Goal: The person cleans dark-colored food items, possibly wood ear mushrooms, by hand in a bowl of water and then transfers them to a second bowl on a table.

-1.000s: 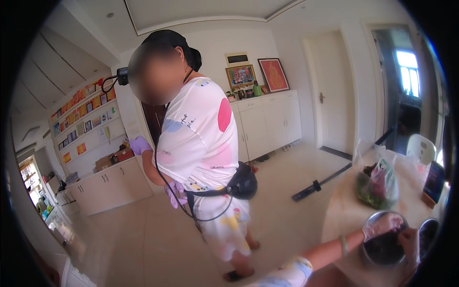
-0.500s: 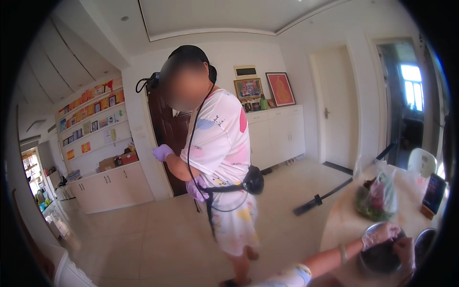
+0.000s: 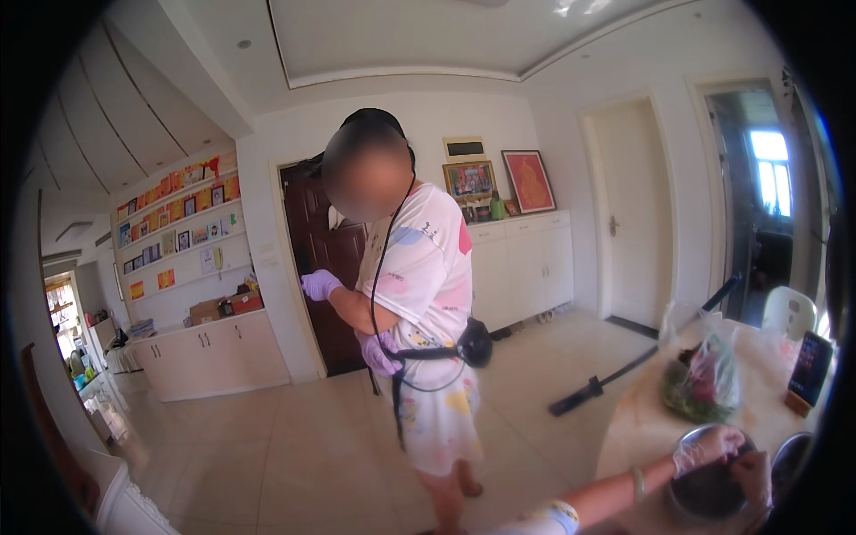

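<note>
At the lower right both hands are held over a round metal bowl [image 3: 709, 499] on the table. My left hand [image 3: 713, 448], in a clear plastic glove and with a bangle on its wrist, reaches across the bowl with its fingertips pinched together. My right hand [image 3: 754, 477] is closed close beside it at the bowl's right side. Whatever the fingers hold is too small to make out, and the bowl's dark contents are unclear. A plastic bag of greens and something reddish [image 3: 704, 383] rests behind the bowl.
The pale table [image 3: 624, 437] also bears a phone on a stand [image 3: 810, 370] and a second bowl [image 3: 792, 459]. A person [image 3: 419, 285] in purple gloves stands ahead. A black pole [image 3: 580, 398] lies low beside the table; a white chair [image 3: 789, 310] stands behind it.
The whole view has shifted slightly, so the room sits lower in it. The standing person's head and arms have moved a little. My hands stay over the bowl.
</note>
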`<state>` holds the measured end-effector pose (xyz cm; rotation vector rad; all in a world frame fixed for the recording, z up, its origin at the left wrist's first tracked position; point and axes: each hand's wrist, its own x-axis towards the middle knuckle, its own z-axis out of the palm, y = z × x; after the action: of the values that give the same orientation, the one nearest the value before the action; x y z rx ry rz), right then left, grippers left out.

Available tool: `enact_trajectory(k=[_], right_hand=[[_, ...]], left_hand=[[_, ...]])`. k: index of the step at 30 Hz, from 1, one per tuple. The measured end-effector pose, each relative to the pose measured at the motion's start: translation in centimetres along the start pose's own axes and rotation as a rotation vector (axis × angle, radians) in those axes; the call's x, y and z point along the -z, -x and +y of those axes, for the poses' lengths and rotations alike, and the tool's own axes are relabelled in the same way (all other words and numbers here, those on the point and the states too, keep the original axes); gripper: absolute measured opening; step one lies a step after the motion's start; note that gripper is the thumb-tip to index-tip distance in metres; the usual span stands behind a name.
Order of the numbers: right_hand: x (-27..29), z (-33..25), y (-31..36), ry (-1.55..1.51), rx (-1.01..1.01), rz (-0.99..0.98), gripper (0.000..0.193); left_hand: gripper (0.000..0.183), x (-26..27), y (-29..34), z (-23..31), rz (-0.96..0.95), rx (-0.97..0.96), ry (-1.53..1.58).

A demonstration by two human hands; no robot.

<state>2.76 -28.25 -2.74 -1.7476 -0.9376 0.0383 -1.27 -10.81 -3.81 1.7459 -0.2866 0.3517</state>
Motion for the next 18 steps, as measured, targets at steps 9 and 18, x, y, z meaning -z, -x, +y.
enact_trajectory(k=[9, 18], right_hand=[[-0.3, 3.0, 0.7, -0.085, -0.064, -0.035, 0.004], [0.0, 1.3, 2.2, -0.021, 0.001, -0.069, 0.005]], left_hand=[[0.023, -0.3, 0.8, -0.6, -0.012, 0.010, 0.003], [0.024, -1.0, 1.6, -1.0, 0.004, 0.033, -0.037]])
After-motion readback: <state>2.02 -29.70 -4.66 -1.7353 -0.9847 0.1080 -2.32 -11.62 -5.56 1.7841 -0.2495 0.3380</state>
